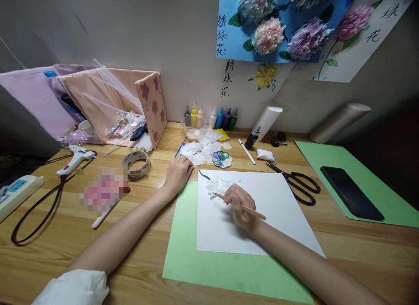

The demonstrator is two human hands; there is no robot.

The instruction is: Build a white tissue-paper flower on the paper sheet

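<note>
My right hand (240, 205) grips a slim wooden stick (257, 213), its narrow end at a tuft of white paper petals (218, 185). That tuft sits near the upper left of a white paper sheet (262, 237), beside a short dark drawn line. Under the sheet lies green paper (183, 248). At the far left corner of the sheets, my left hand (178, 171) has its fingers bent together on the edge of a pile of white paper pieces (206, 141). A flower-shaped palette (222, 159) smeared with green and purple paint is just right of that pile.
Black scissors (301, 185), a phone (350, 193) and a white pen (247, 152) lie to the right. Paint bottles (220, 119) line the wall. Leftward are a tape roll (136, 164), a glue gun (75, 158) with a looping cable and a power strip (19, 193).
</note>
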